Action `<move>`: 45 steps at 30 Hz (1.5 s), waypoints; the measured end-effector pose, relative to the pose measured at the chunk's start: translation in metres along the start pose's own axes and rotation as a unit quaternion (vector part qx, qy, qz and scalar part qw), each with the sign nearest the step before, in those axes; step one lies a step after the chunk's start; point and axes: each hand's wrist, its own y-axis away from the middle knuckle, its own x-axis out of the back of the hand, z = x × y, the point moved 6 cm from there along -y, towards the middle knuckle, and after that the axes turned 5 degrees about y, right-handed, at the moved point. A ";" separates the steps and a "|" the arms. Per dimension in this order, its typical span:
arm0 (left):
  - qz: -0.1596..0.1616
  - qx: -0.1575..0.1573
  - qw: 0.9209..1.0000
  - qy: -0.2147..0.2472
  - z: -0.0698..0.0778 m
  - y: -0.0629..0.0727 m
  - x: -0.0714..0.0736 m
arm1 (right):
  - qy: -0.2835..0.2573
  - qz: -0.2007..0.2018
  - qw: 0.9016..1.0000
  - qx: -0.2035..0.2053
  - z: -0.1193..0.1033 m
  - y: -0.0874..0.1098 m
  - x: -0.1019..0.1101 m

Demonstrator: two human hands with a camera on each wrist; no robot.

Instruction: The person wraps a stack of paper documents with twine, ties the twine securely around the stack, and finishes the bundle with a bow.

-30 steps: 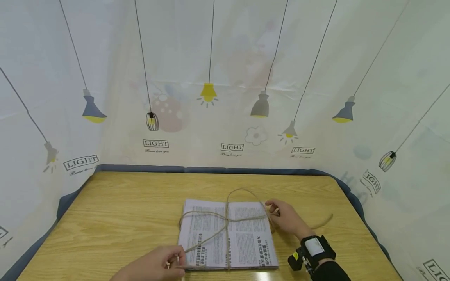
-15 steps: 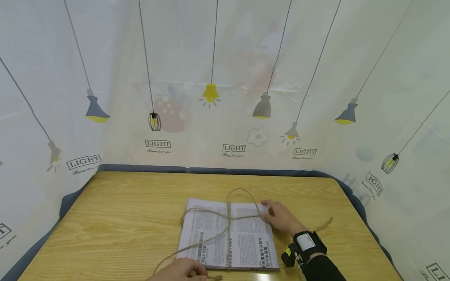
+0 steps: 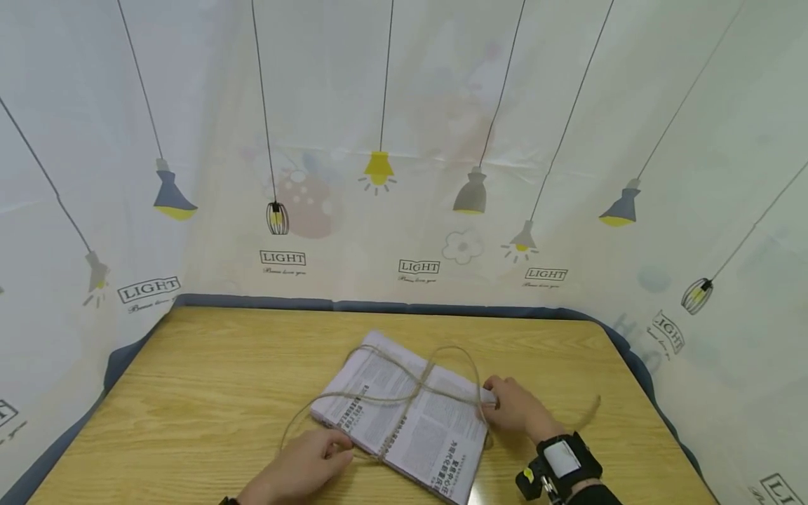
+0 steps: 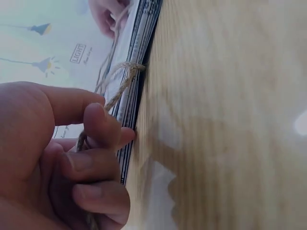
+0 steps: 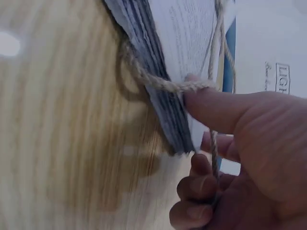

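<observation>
A stack of folded newspapers (image 3: 435, 428) lies turned at an angle on the table, with brown twine (image 3: 421, 384) crossing over its top and looping loosely at the far side. My left hand (image 3: 306, 463) is at the stack's near left edge. In the left wrist view its curled fingers (image 4: 96, 165) hold the twine (image 4: 122, 91) beside the paper edges. At the right corner is my right hand (image 3: 514, 407). The right wrist view shows its thumb (image 5: 216, 108) against the newspapers (image 5: 163, 96) by the twine, fingers curled at the corner with a strand running into them.
The wooden table (image 3: 208, 393) extends around the stack. A loose twine end (image 3: 590, 412) lies right of my right hand. A white curtain (image 3: 353, 84) printed with lamps rises behind the table's far edge.
The newspaper stack has turned clockwise, its left side swinging away and its right side coming nearer. My left hand moved from the twine's end at the front to the stack's near left edge.
</observation>
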 end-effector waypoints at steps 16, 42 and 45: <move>0.111 -0.005 0.981 -0.161 -0.005 -0.053 0.025 | -0.056 -0.044 0.997 0.023 -0.013 0.051 -0.021; 0.111 0.060 0.976 -0.179 -0.020 -0.056 0.055 | -0.073 -0.039 0.995 0.059 -0.028 0.073 -0.025; 0.121 0.063 0.976 -0.172 -0.022 -0.057 0.058 | -0.080 -0.039 0.993 0.071 -0.029 0.073 -0.024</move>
